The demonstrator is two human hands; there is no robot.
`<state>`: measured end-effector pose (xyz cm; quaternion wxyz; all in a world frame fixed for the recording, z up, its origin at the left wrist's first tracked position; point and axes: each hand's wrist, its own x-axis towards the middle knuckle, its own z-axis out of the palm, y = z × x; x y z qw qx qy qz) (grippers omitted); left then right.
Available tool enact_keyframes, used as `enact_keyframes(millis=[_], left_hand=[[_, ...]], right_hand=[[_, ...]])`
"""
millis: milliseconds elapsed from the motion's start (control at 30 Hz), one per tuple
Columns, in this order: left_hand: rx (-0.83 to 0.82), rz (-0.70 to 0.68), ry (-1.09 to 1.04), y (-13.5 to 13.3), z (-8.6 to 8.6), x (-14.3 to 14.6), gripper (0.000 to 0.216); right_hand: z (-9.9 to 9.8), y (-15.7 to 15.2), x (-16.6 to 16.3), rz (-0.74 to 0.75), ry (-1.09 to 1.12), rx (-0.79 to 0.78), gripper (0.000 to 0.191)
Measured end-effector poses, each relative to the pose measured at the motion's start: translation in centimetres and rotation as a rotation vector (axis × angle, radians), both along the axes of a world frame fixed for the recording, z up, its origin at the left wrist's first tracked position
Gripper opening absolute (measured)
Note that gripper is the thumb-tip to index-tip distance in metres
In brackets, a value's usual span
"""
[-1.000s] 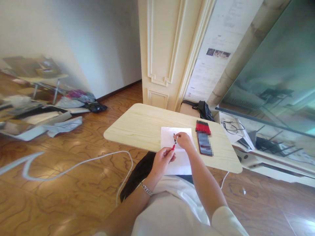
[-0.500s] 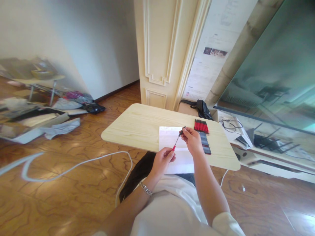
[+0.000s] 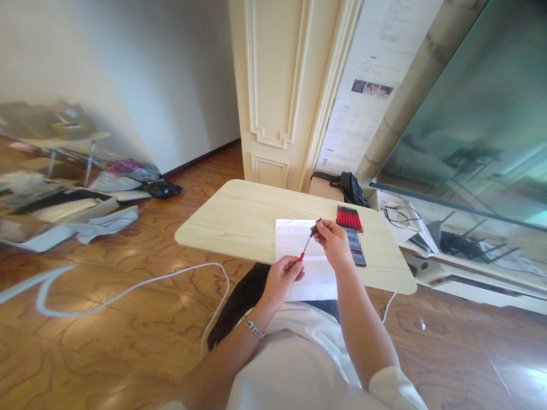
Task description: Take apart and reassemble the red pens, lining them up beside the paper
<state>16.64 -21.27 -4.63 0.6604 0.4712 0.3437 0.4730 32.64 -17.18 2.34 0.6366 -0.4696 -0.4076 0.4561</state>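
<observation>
My left hand is closed on the red barrel of a pen, its open end pointing up and away from me. In my right hand the fingers pinch the black upper part of the pen. A thin refill runs between the two parts, its lower end at the mouth of the barrel. Both hands are above a white sheet of paper at the table's near edge. Right of my right hand lies a dark flat packet, with a row of red and black pens behind it.
The pale wooden table stands before me. Behind it are a cream panelled door and a black bag. A low white cabinet is on the right. A white cable lies across the floor at left.
Almost nothing differs. Both hands keep the same hold on the pen parts, and the view has shifted very slightly.
</observation>
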Motion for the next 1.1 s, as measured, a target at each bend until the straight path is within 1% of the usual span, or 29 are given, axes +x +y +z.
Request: enact_keyframes(millis=[333, 500, 600, 700, 800, 967, 1100], left_hand=[[0.012, -0.004, 0.004, 0.0, 0.1, 0.1, 0.040], [-0.002, -0.006, -0.007, 0.1, 0.5, 0.0, 0.041], [-0.016, -0.020, 0.005, 0.0, 0.7, 0.0, 0.041], [-0.026, -0.050, 0.013, -0.2, 1.0, -0.1, 0.041], [-0.041, -0.099, -0.004, -0.5, 1.3, -0.2, 0.042], [-0.094, -0.186, -0.081, -0.7, 1.6, -0.2, 0.040], [-0.137, -0.225, -0.123, -0.8, 1.6, -0.3, 0.036]], right_hand=[[-0.1, -0.2, 0.1, 0.057, -0.076, 0.011, 0.031], [-1.0, -1.2, -0.8, 0.112, -0.156, -0.018, 0.031], [-1.7, -2.0, -1.1, 0.135, -0.166, -0.028, 0.031], [-1.9, -2.5, -1.0, 0.144, -0.148, -0.024, 0.029], [-1.8, -2.8, -0.6, 0.175, -0.108, -0.025, 0.028], [-1.5, -3.2, -0.4, 0.209, -0.054, -0.046, 0.028], [-1.5, -3.4, -0.3, 0.220, -0.028, -0.054, 0.028]])
